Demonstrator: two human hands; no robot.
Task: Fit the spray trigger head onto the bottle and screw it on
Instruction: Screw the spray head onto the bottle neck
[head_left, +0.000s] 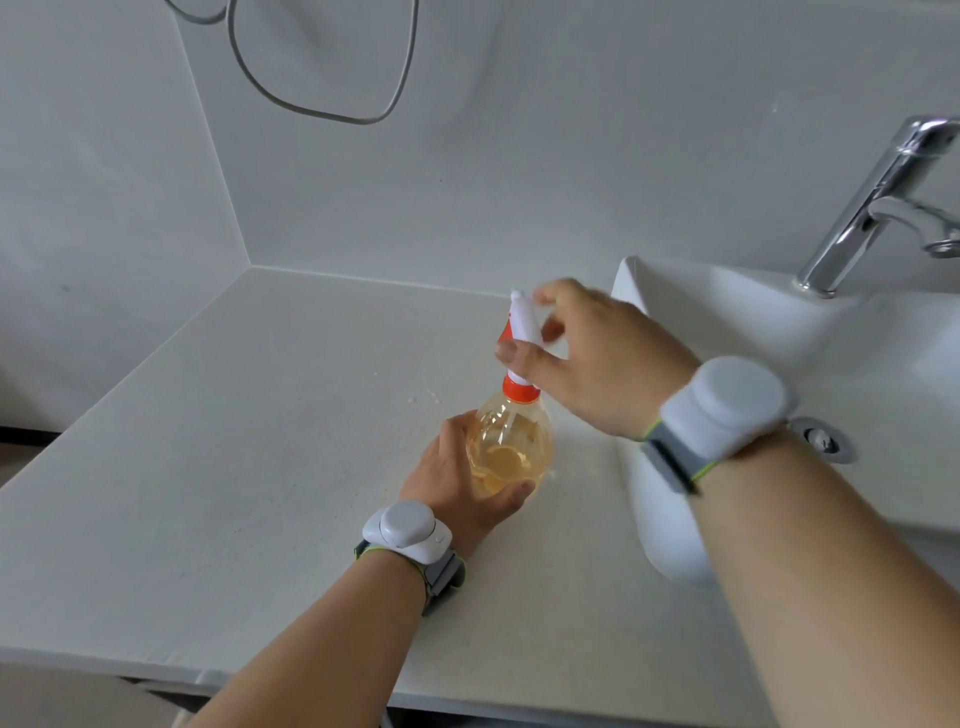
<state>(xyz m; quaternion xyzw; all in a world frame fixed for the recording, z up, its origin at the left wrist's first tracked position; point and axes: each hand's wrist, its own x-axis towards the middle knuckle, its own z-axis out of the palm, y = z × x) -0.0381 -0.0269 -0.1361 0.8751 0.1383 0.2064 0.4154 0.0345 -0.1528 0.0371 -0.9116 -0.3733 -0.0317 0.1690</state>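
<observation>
The left hand (462, 478) wraps around the lower body of the spray bottle (511, 447), thumb across its near side, holding it upright on the table (208, 467). The right hand (587, 358) sits loosely around the spray trigger head (524, 317) above the bottle, fingers curled at its white top and a finger beside its neck; the hand is blurred, so I cannot tell whether it truly grips the head or only brushes it.

The head is already on the bottle: its orange collar (519, 389) rests on the bottle's neck, in line with the body. Judging by that, fitting is done and the work is in the screwing stage. How many turns remain cannot be read; the threads are hidden under the collar, and no gap shows between collar and shoulder.

The bottle holds pale amber liquid. The trigger lever is mostly hidden behind the right hand, and the bottle's base behind the left. Each wrist carries a white wrist device (408, 530).

Right of the bottle stands a white washbasin (727, 312) with a chrome tap (872, 208), both cut off by the frame edge. Beyond the bottle, a grey cable (322, 111) loops on the wall.
</observation>
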